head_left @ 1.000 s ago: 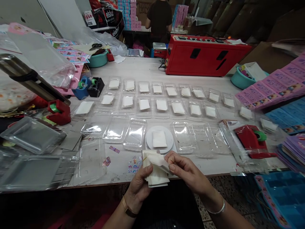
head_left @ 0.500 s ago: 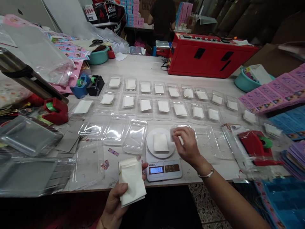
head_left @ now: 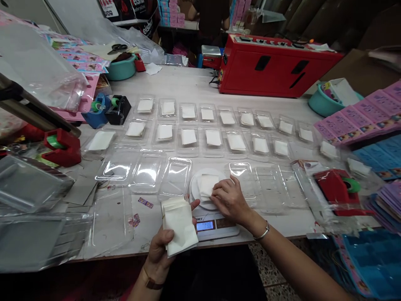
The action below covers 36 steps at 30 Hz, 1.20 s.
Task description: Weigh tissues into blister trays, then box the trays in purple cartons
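Observation:
My left hand (head_left: 160, 246) is wrapped round a stack of folded white paper pieces (head_left: 180, 228), thumb on top, at the table's front edge. Just beyond it stands a white digital scale (head_left: 223, 232) with a lit blue display. On its round pan lies a smaller white paper stack (head_left: 206, 184). My right hand (head_left: 230, 200) reaches over the scale from the right, its bent fingers closed at the right edge of that stack; the fingertips are partly hidden. Clear plastic trays (head_left: 175, 177) lie left of the scale, and more lie to its right.
Two rows of clear trays with white paper stacks (head_left: 188, 137) cross the table. A red tape dispenser (head_left: 333, 190) is at right, another red tape dispenser (head_left: 64, 146) at left. A large red box-shaped machine (head_left: 275, 69) stands behind. A person (head_left: 209, 19) is at the back.
My right hand has moved left and down from beside the scale onto the paper stack on its pan. My left hand, still holding its papers, has shifted slightly up and right. The display reading differs.

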### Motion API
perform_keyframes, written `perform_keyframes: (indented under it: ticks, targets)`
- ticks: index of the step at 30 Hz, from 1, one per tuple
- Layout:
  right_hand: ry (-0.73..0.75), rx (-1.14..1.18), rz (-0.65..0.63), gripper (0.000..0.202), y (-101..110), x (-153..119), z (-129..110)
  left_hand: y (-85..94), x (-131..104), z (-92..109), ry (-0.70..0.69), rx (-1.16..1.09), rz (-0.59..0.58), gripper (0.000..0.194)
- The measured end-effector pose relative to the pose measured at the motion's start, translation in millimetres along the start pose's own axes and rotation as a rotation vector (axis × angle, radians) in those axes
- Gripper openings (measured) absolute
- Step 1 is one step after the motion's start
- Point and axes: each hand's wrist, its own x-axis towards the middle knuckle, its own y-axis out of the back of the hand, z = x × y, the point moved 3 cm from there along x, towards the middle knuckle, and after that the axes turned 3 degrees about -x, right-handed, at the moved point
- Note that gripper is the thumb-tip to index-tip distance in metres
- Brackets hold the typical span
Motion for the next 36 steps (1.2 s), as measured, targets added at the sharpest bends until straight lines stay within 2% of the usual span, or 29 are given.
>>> perform_keyframes:
  ticks: [5,9,16,19,21,24,27,36]
  targets:
    - [-0.02,0.011,0.031,0.01,7,-2,1,0.2,-3,6,-0.047,0.027,0.034,0.094]
    - [-0.027,0.012,0.019,0.009,5,-5,0,7.8,-11,8,-0.045,0.048,0.005,0.099]
    - [0.005,-0.059,-0.036,0.017,-4,-8,-4,14.8,-24,11,-0.111,0.058,-0.067,0.091]
    - [0.028,-0.06,0.029,0.02,6,-10,-7,12.9,-28,11,-0.088,0.046,-0.096,0.083]
    - [0.02,-0.045,0.119,0.015,19,-14,-9,12.6,-31,11,-0.073,0.033,-0.127,0.078]
    - [-0.064,-0.039,0.274,0.012,42,-25,-9,15.2,-34,14,-0.094,0.056,-0.145,0.079]
    - [-0.179,-0.032,0.363,0.011,55,-37,-6,18.8,-35,16,-0.109,0.076,-0.148,0.086]
    - [-0.463,0.207,0.431,0.019,56,-45,-1,10.8,-36,13,-0.086,0.065,-0.162,0.094]
